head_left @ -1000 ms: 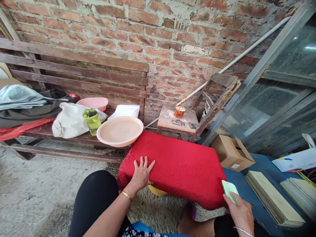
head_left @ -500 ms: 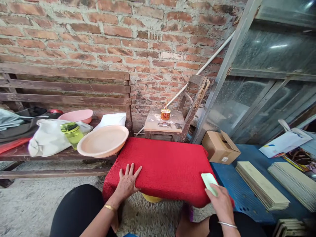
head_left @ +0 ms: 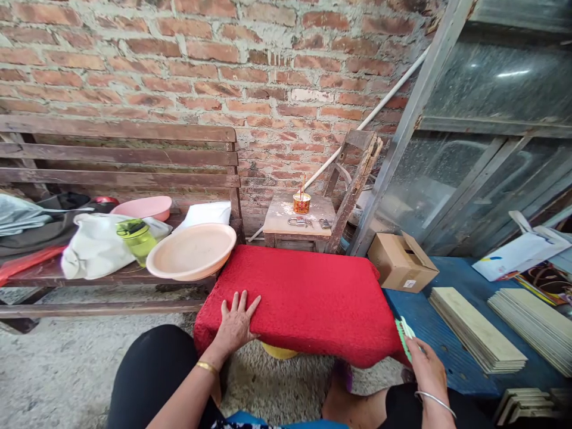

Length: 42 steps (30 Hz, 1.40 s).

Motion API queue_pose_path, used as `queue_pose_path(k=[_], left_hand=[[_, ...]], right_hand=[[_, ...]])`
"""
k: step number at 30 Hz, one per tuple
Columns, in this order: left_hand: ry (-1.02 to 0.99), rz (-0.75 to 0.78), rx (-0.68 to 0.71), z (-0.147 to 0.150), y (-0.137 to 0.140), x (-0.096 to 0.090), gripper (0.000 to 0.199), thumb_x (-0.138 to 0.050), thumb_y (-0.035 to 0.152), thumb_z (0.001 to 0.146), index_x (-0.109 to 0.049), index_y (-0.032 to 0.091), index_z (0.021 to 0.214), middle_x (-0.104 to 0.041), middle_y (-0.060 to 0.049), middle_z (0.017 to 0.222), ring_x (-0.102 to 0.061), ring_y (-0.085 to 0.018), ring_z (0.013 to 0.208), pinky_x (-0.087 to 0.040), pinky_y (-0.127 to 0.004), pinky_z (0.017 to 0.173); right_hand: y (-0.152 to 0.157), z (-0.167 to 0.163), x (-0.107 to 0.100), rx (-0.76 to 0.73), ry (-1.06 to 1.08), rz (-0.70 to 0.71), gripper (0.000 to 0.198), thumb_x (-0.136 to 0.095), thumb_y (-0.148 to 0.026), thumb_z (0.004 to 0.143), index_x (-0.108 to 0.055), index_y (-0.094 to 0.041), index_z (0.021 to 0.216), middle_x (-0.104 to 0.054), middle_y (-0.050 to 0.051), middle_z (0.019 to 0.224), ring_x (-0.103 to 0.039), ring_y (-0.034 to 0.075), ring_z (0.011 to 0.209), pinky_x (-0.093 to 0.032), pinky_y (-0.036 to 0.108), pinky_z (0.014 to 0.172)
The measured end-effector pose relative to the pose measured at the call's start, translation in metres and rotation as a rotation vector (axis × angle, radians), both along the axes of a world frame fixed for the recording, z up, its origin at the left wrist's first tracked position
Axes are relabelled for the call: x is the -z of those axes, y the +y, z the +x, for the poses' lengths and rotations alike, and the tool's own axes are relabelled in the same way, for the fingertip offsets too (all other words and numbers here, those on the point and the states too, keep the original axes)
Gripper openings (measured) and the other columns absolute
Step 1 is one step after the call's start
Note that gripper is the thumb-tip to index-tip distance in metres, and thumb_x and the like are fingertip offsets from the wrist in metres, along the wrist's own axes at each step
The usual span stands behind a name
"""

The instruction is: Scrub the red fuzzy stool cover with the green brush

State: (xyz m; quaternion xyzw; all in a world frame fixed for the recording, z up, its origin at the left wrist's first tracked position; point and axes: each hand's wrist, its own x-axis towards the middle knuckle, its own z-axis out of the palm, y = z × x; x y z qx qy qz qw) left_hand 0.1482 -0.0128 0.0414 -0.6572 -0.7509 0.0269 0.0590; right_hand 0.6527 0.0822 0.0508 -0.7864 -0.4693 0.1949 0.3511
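Note:
A red fuzzy cloth [head_left: 304, 292] covers a low table in front of me and drapes over its edges. My left hand [head_left: 236, 319] lies flat on the cloth near its left front corner, fingers spread, holding nothing. At the right edge of the cloth, my right hand [head_left: 426, 363] grips a pale green scrub brush [head_left: 404, 336]. The brush is turned on its side against the hanging edge, with its bristle side partly in view.
A peach basin [head_left: 192, 250], a green bottle [head_left: 137, 241] and a white bag [head_left: 96, 247] sit on the wooden bench at left. Behind stands a chair [head_left: 286, 221] with a gold-red tin and padlocks. At right, a blue platform [head_left: 465, 333] bears a cardboard box [head_left: 395, 262] and stacked strips [head_left: 478, 330].
My right hand has moved right, off the cloth's top to its right side, and the brush has rolled from flat onto its edge. My left hand stays on the cloth.

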Motion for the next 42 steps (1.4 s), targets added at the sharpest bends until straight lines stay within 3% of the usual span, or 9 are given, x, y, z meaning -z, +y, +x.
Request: queue_pose_path(k=[4, 9, 15, 18, 21, 29, 34, 38, 42], left_hand=[[-0.031, -0.001, 0.011, 0.0, 0.0, -0.001, 0.1, -0.074, 0.065, 0.067, -0.035, 0.031, 0.153, -0.03, -0.023, 0.158, -0.025, -0.047, 0.144, -0.017, -0.068, 0.11], [-0.067, -0.01, 0.001, 0.004, -0.002, -0.006, 0.105, -0.073, 0.068, 0.066, -0.03, 0.032, 0.155, -0.027, -0.023, 0.159, -0.021, -0.047, 0.146, -0.013, -0.069, 0.111], [-0.124, -0.071, 0.012, 0.001, -0.002, -0.012, 0.112, -0.076, 0.069, 0.064, -0.024, 0.033, 0.156, -0.022, -0.023, 0.161, -0.017, -0.05, 0.146, -0.013, -0.072, 0.11], [-0.131, -0.073, 0.014, 0.001, -0.002, -0.014, 0.111, -0.074, 0.069, 0.065, -0.023, 0.033, 0.156, -0.021, -0.023, 0.161, -0.016, -0.05, 0.146, -0.012, -0.073, 0.11], [-0.137, -0.095, 0.005, 0.002, -0.002, -0.015, 0.11, -0.073, 0.07, 0.066, -0.022, 0.033, 0.157, -0.019, -0.021, 0.162, -0.015, -0.05, 0.146, -0.011, -0.072, 0.11], [-0.162, -0.107, 0.005, 0.004, -0.002, -0.018, 0.109, -0.072, 0.07, 0.067, -0.022, 0.033, 0.157, -0.017, -0.022, 0.162, -0.012, -0.05, 0.147, -0.009, -0.073, 0.11], [-0.191, -0.146, 0.014, 0.004, 0.0, -0.025, 0.113, -0.072, 0.071, 0.067, -0.019, 0.031, 0.158, -0.014, -0.023, 0.163, -0.009, -0.052, 0.147, -0.008, -0.075, 0.109], [-0.329, -0.249, 0.049, -0.005, 0.001, -0.043, 0.114, -0.063, 0.083, 0.065, -0.023, 0.029, 0.157, -0.011, -0.022, 0.164, -0.006, -0.05, 0.148, -0.009, -0.075, 0.11], [-0.48, -0.274, 0.017, -0.014, 0.002, -0.058, 0.092, -0.045, 0.082, 0.079, -0.034, 0.03, 0.153, -0.017, -0.017, 0.164, -0.01, -0.042, 0.15, -0.012, -0.068, 0.114]], right_hand=[[-0.003, 0.001, -0.004, 0.058, -0.019, -0.107, 0.053, -0.051, -0.07, 0.063, -0.069, -0.024, 0.083, -0.062, 0.01, 0.058, -0.065, 0.038, 0.074, -0.052, 0.052, 0.068], [-0.01, -0.029, -0.027, 0.012, -0.189, 0.071, 0.069, -0.043, -0.076, 0.072, -0.067, -0.022, 0.107, -0.065, 0.021, 0.095, -0.052, 0.044, 0.115, -0.046, 0.057, 0.095], [-0.038, -0.138, -0.026, -0.521, -0.085, 0.225, 0.059, -0.058, -0.073, 0.072, -0.07, -0.021, 0.098, -0.058, 0.011, 0.105, -0.059, 0.032, 0.102, -0.048, 0.05, 0.095], [-0.062, -0.198, -0.016, -0.836, -0.103, 0.309, 0.042, -0.057, -0.06, 0.083, -0.069, -0.025, 0.101, -0.056, 0.008, 0.108, -0.061, 0.026, 0.099, -0.051, 0.042, 0.09], [-0.077, -0.236, -0.012, -0.983, -0.191, 0.351, 0.03, -0.059, -0.047, 0.087, -0.067, -0.027, 0.107, -0.056, 0.008, 0.112, -0.06, 0.025, 0.101, -0.051, 0.039, 0.088], [-0.063, -0.204, -0.012, -0.893, -0.465, 0.284, 0.029, -0.053, -0.039, 0.083, -0.068, -0.025, 0.104, -0.056, 0.01, 0.107, -0.057, 0.027, 0.096, -0.05, 0.041, 0.084], [-0.052, -0.183, -0.007, -0.792, -0.362, 0.208, 0.041, -0.051, -0.053, 0.081, -0.069, -0.024, 0.103, -0.055, 0.009, 0.103, -0.059, 0.028, 0.093, -0.05, 0.042, 0.084], [-0.055, -0.218, -0.012, -0.878, -0.251, 0.166, 0.042, -0.054, -0.059, 0.08, -0.07, -0.025, 0.101, -0.056, 0.008, 0.104, -0.061, 0.027, 0.093, -0.05, 0.042, 0.085], [-0.058, -0.27, -0.022, -0.999, -0.213, 0.191, 0.04, -0.054, -0.056, 0.082, -0.07, -0.025, 0.102, -0.056, 0.009, 0.106, -0.06, 0.028, 0.099, -0.048, 0.043, 0.09]])
